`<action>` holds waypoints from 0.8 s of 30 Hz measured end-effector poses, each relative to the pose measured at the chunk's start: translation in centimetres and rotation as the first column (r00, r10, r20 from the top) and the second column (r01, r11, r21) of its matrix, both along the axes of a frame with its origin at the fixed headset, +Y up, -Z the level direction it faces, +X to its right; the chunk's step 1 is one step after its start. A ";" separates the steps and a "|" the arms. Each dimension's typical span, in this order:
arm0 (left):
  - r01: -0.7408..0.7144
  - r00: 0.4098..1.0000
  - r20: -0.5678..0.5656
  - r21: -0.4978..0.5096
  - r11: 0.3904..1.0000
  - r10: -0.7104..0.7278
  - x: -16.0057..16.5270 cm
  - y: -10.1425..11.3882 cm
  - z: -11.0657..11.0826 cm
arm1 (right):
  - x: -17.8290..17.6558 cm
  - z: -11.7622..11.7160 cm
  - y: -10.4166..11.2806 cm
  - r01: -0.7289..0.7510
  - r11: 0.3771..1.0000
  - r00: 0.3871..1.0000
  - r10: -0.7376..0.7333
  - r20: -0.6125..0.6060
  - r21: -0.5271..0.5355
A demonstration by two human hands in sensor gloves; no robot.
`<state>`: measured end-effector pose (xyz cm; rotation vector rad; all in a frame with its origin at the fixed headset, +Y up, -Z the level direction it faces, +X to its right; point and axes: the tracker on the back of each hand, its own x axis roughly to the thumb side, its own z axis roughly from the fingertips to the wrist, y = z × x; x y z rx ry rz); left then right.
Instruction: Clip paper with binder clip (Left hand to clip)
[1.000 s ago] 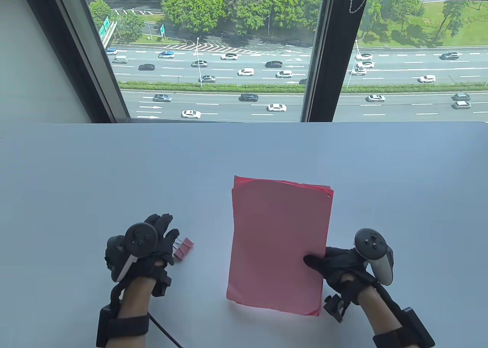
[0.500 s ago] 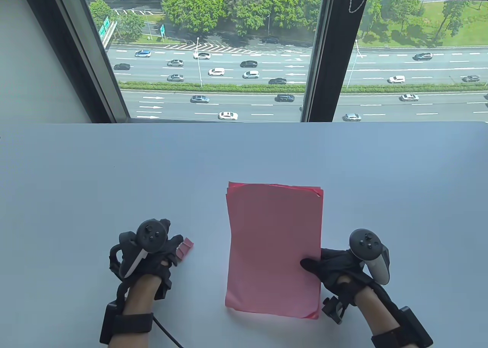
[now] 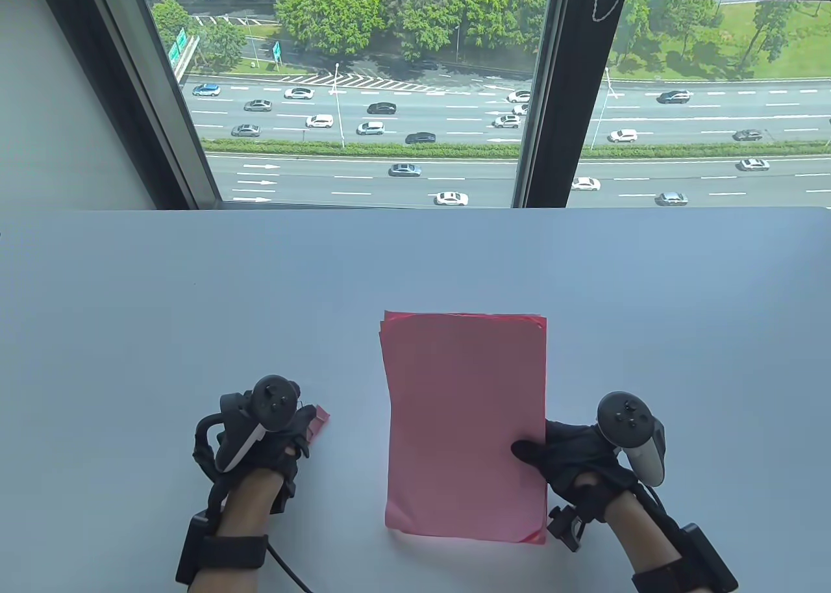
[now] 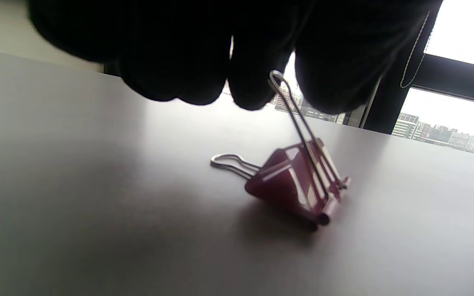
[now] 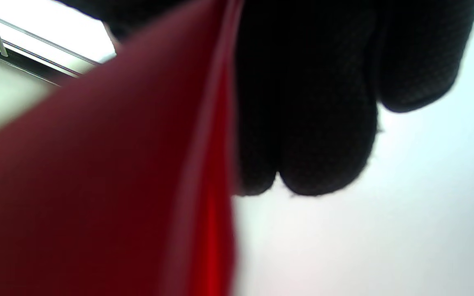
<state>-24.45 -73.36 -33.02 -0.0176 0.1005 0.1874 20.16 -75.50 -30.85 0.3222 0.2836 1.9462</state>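
A pink binder clip lies on the white table left of a stack of pink paper. My left hand is curled over the clip's near end and hides most of it in the table view. In the left wrist view the clip rests on the table with one wire handle flat and the other upright. The upright handle's tip reaches my fingertips, and light shows between it and the thumb. My right hand grips the stack's right edge, thumb on top. In the right wrist view its fingers sit behind the paper.
The table's far edge runs along a window with a dark frame post. The stack's near edge lies close to the table's front.
My left hand moved right onto the clip and its fingers curled down over it. The paper stack shifted a little left and straightened under my right hand.
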 end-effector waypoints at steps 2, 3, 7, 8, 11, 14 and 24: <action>0.000 1.000 0.002 -0.003 1.000 0.000 0.1 -0.1 0.0 | 0.0 0.0 -0.1 -0.004 1.000 1.000 0.003 -0.019 -0.011; 0.003 1.000 0.004 -0.006 1.000 -0.003 0.2 -0.2 -0.1 | -0.1 0.1 -0.1 -0.006 1.000 1.000 0.005 -0.017 -0.005; 0.016 1.000 0.001 0.002 1.000 -0.016 0.5 -0.3 -0.2 | -0.1 0.1 -0.1 -0.004 1.000 1.000 0.004 -0.009 -0.001; 0.022 1.000 0.000 0.002 1.000 -0.022 0.6 -0.3 -0.2 | -0.1 0.1 -0.1 -0.002 1.000 1.000 0.002 -0.004 0.000; -0.008 1.000 -0.005 -0.006 1.000 0.008 0.6 -0.2 -0.2 | -0.1 0.1 -0.2 -0.001 1.000 1.000 0.001 0.005 0.002; -0.113 0.993 -0.021 -0.056 0.992 0.112 0.5 -0.3 -0.1 | -0.2 0.1 -0.2 -0.005 1.000 1.000 0.005 0.003 0.003; -0.294 0.956 -0.021 -0.114 0.949 0.294 0.0 -0.8 0.0 | 0.0 0.0 -0.2 0.014 1.000 1.000 -0.014 0.007 0.003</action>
